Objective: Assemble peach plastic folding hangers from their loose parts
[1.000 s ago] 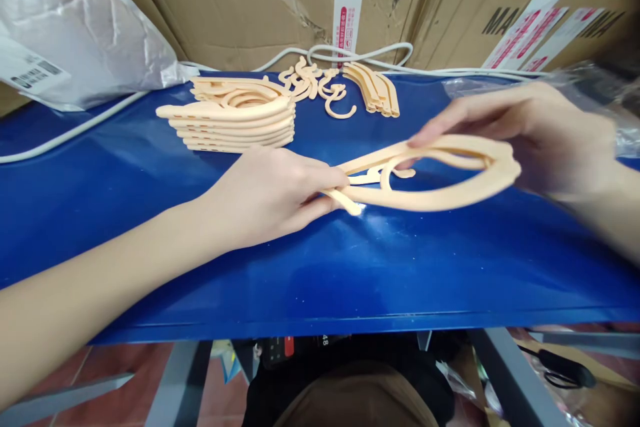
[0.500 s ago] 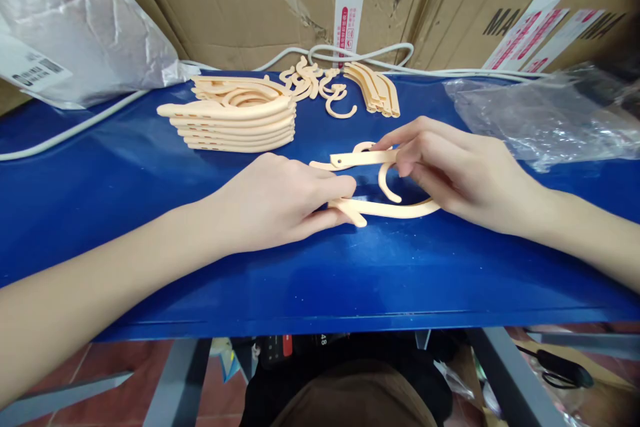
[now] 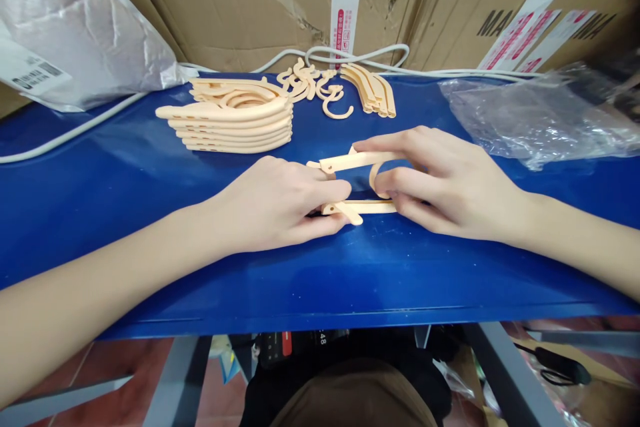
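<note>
Between my hands, just over the blue table, is a cream plastic folding hanger (image 3: pixel 363 161) with two long arms and a curved hook (image 3: pixel 374 177). My left hand (image 3: pixel 285 203) is closed round its left end, where short end pieces stick out past the fingers. On the other side my right hand (image 3: pixel 445 180) grips both arms, its index finger along the far arm and the lower fingers by the hook and near arm. The palm sides of both hands are hidden.
Behind my left hand lies a stack of cream hangers (image 3: pixel 235 123). Loose hooks (image 3: pixel 337 110) and curved arm pieces (image 3: pixel 373 90) sit farther back. A clear plastic bag (image 3: pixel 540 113) is at right, a silvery bag (image 3: pixel 90 27) at left. A white cable (image 3: pixel 75 133) runs before cardboard boxes (image 3: pixel 225 7).
My right hand's fingers have spread and shifted onto the hook and near arm, and the two arms now sit nearly parallel. My left hand keeps its hold.
</note>
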`<state>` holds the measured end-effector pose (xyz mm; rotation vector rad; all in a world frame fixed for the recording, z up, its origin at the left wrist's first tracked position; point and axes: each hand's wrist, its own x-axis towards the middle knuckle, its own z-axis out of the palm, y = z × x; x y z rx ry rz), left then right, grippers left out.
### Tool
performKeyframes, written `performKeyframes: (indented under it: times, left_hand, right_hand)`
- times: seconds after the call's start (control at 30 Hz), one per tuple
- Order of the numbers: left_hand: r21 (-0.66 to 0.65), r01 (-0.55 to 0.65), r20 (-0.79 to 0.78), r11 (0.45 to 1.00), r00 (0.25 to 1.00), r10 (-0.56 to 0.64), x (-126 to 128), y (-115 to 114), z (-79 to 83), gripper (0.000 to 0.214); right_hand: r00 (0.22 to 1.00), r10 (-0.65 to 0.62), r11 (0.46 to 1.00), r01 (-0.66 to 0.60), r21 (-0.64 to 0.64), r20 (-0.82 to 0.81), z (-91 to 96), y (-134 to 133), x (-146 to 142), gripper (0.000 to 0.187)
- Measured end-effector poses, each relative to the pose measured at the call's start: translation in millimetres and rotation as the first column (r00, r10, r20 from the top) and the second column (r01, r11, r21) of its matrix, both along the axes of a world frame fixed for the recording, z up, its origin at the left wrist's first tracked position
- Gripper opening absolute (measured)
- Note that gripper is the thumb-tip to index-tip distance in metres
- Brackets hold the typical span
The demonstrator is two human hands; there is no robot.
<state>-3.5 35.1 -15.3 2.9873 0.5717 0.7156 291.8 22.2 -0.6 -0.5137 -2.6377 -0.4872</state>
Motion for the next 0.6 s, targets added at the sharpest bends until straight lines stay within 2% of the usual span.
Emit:
performKeyframes:
  times: [0.2,0.4,0.5,0.6]
  left_hand:
    - [0.011,0.015,-0.021,1.000,1.000,-0.015,0,0,-1.0,0.037]
    - [0.030,-0.024,-0.052,0.999,0.998,0.025,1,-1,-1.5,0.037]
    - [0.081,-0.041,-0.044,0.996,0.998,0.045,2,-3,-1.6,0.038]
    - [0.157,-0.031,-0.020,0.987,0.999,0.034,3,-6,-1.2,0.036]
  right_hand:
    - [0.997,0.073,0.974,-0.077,0.214,0.025,3.1,-10,-8,0.011]
    - [0.996,-0.001,0.984,-0.015,0.179,0.090,2.0,-17,-15,0.029]
    - [0.998,0.000,0.990,-0.010,0.143,0.071,-0.3,-16,-16,0.030]
    - [0.997,0.049,0.989,-0.056,0.137,0.055,-1.6,-15,-14,0.027]
